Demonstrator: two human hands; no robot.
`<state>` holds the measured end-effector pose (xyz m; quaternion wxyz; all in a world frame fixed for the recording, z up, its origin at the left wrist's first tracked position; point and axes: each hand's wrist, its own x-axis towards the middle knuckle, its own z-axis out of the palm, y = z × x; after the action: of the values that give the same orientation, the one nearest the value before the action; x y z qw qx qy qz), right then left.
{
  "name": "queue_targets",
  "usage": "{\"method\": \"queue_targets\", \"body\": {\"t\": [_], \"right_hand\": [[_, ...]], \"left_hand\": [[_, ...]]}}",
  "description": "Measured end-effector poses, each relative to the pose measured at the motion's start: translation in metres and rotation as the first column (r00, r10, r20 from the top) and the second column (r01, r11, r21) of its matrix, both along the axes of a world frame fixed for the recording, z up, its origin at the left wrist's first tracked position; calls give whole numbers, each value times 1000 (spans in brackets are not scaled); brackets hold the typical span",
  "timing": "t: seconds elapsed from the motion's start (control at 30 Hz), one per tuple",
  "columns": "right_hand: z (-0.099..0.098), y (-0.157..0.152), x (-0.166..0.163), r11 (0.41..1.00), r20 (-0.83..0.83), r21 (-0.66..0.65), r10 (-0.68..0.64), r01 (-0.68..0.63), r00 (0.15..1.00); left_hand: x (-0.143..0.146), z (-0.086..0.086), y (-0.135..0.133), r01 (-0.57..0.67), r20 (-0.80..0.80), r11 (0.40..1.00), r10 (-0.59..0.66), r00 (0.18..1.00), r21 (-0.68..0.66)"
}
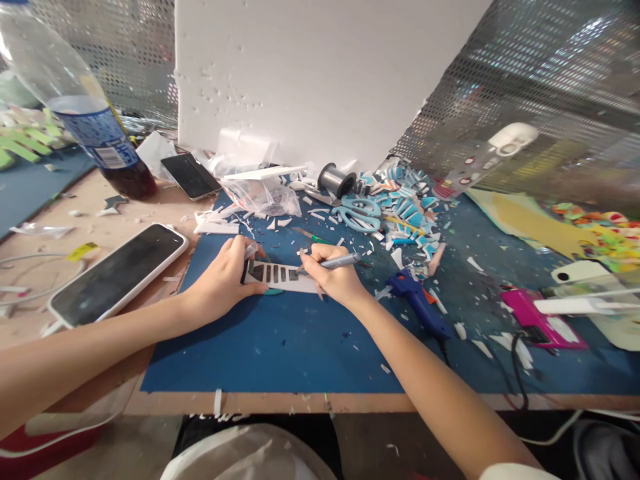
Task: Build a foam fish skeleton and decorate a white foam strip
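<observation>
On the blue cutting mat [280,347] lies a small white foam piece [280,275] with a row of rectangular cut-outs. My left hand [227,277] presses on its left end, fingers curled over the edge. My right hand [333,273] grips a grey craft knife [340,261] like a pen, with its tip on the piece near the cut-outs. Both forearms reach in from the bottom corners.
A white-cased phone [117,273] lies left of the mat, another phone [190,175] and a cola bottle [85,107] behind. Blue scissors [357,213], a wire spool [336,180], foam scraps, a blue glue gun [417,303] and a pink tool [543,325] crowd the right. A white foam board [310,73] stands behind.
</observation>
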<state>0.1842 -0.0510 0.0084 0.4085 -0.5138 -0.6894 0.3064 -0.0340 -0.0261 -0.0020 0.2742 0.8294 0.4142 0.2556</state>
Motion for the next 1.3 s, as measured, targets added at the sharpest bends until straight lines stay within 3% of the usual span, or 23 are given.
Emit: {"method": "queue_targets", "body": {"t": [0.1, 0.23, 0.3, 0.37, 0.47, 0.57, 0.67, 0.83, 1.07, 1.2, 1.3], "right_hand": [[0, -1, -1, 998, -1, 60, -25, 25, 1000], [3, -4, -2, 933, -111, 182, -294, 310, 949], [5, -4, -3, 885, -201, 169, -401, 434, 894], [4, -4, -5, 878, -297, 76, -432, 472, 852], [1, -3, -8, 904, -401, -117, -421, 410, 814], [-5, 1, -11, 914, -457, -220, -404, 340, 792], [-9, 5, -14, 930, -515, -203, -367, 305, 775], [-9, 8, -17, 961, -586, -168, -276, 219, 762], [3, 1, -5, 909, -508, -101, -397, 405, 764], [2, 0, -8, 933, -602, -318, -338, 171, 724], [-2, 3, -14, 928, -690, -371, -289, 18, 663]], "left_hand": [[0, 1, 0, 0, -8, 1000, 0, 1000, -10], [-1, -1, -2, -32, -35, 999, 33, 999, 31], [-2, -3, -4, -53, -69, 994, 60, 996, 98], [-2, -4, -7, -62, -114, 985, 81, 990, 162], [-1, -2, -13, -50, -150, 976, 83, 985, 211], [-1, 2, -20, 68, -142, 980, -42, 989, 186], [-2, 7, -26, 241, -124, 963, -226, 966, 124], [-3, 14, -32, 425, -74, 904, -421, 904, 47], [-2, 13, -27, 426, -25, 882, -431, 902, 201], [1, 3, -22, 527, -107, 829, -517, 850, 185], [1, -2, -20, 537, -134, 829, -520, 843, 156]]}}
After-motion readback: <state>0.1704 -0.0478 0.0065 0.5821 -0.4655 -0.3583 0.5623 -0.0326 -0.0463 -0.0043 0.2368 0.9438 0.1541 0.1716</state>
